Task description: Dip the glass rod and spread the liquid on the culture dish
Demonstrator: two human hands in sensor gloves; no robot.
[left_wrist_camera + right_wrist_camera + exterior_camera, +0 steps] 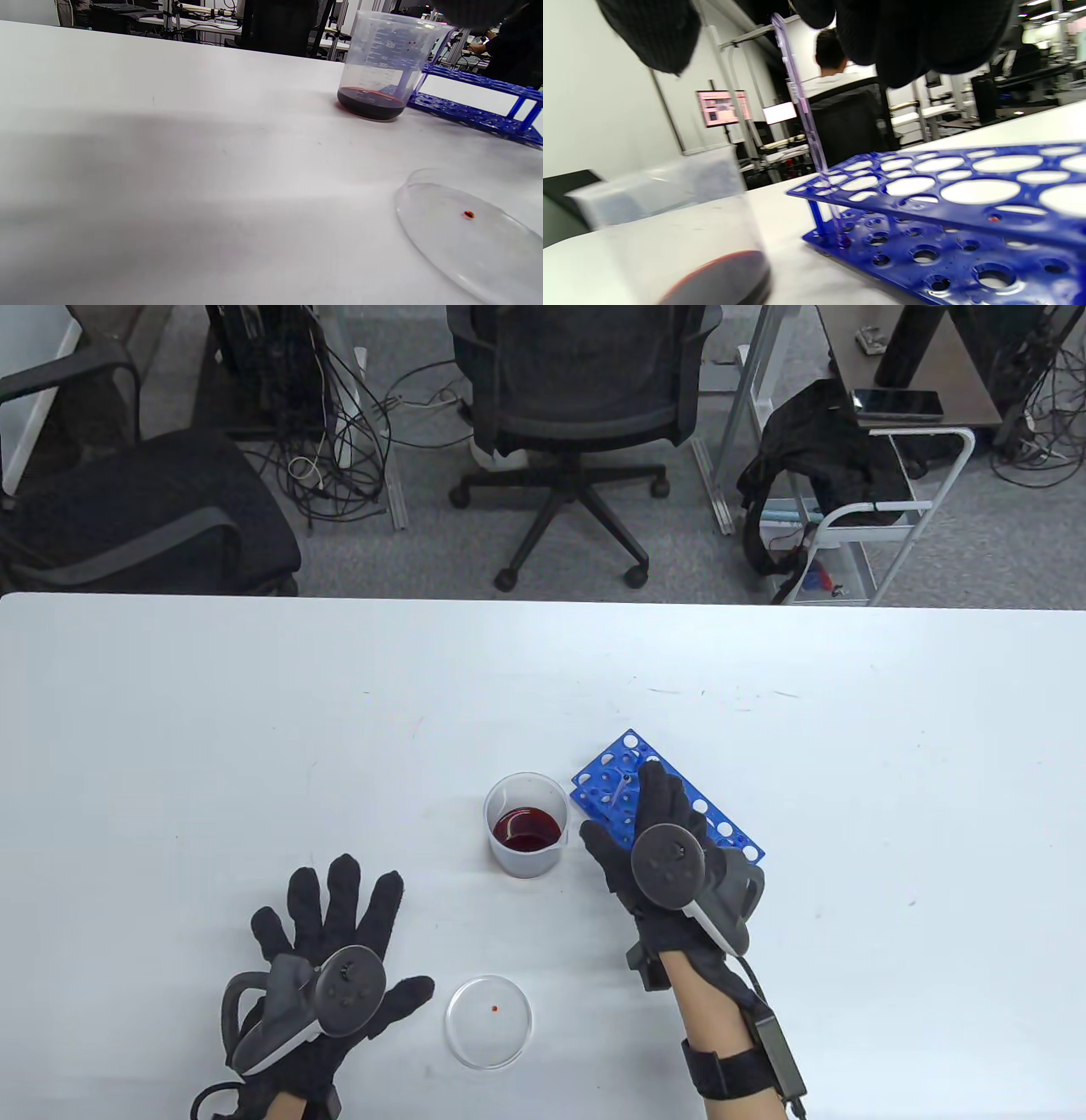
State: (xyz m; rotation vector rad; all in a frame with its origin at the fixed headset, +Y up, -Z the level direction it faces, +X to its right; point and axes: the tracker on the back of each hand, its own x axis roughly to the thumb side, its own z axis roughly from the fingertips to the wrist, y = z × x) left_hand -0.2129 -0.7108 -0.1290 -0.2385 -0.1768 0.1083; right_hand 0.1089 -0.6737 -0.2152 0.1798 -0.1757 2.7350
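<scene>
Rod (801, 106) in rack (950, 203), seemingly released

beaker (526, 824) left of rack (713, 819), dish (489, 1021) nearer

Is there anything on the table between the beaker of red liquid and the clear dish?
Nothing: in the table view, only bare white table separates the beaker from the dish, which holds one red drop.

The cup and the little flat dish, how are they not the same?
The cup is tall with high walls; the dish is flat and shallow. The cup holds a pool of dark red liquid; the dish has only one tiny red drop. The cup stands beside the blue rack; the dish lies nearer the left hand. Both are see-through, round and sit on the white table.
</scene>
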